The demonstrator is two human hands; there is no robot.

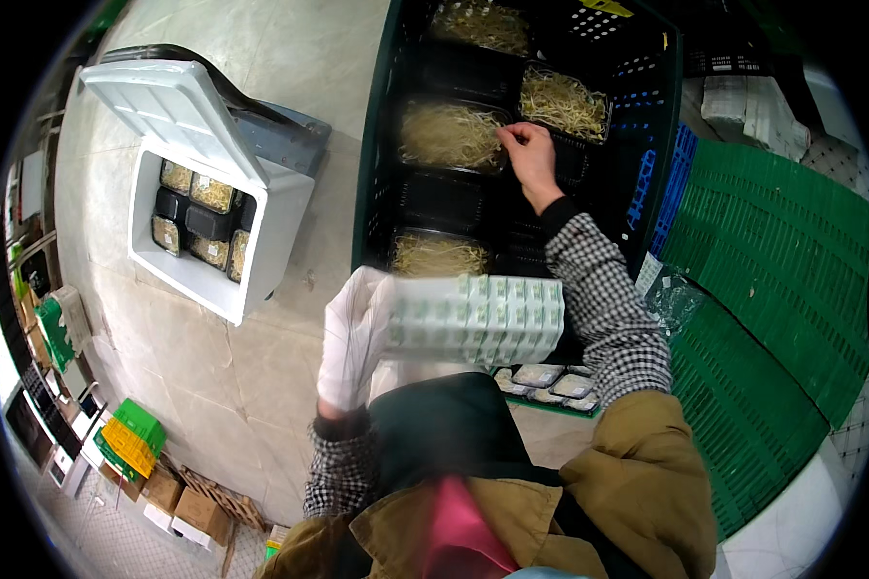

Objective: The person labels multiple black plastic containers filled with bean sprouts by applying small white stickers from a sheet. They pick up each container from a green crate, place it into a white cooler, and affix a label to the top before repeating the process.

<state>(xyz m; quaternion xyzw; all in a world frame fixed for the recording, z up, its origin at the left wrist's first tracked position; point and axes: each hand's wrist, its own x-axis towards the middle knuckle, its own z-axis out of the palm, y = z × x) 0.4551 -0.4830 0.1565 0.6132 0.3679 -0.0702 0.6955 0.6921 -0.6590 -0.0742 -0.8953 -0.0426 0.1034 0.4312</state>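
My left hand, in a white glove, grips a pale sheet covered with rows of small green-and-white stickers at the front of a dark plastic crate. Further forward, my bare right hand has its fingers pinched at the right edge of a clear-lidded black tray of bean sprouts; whatever is between the fingertips is too small to make out. More sprout trays lie in the crate among dark, sprout-free-looking trays. The sticker sheet partly hides the crate's near end.
An open white foam box holding packed trays stands on the floor at left. Green slatted panels lie at right. Small packs sit below the crate. Cartons and yellow and green crates are at lower left.
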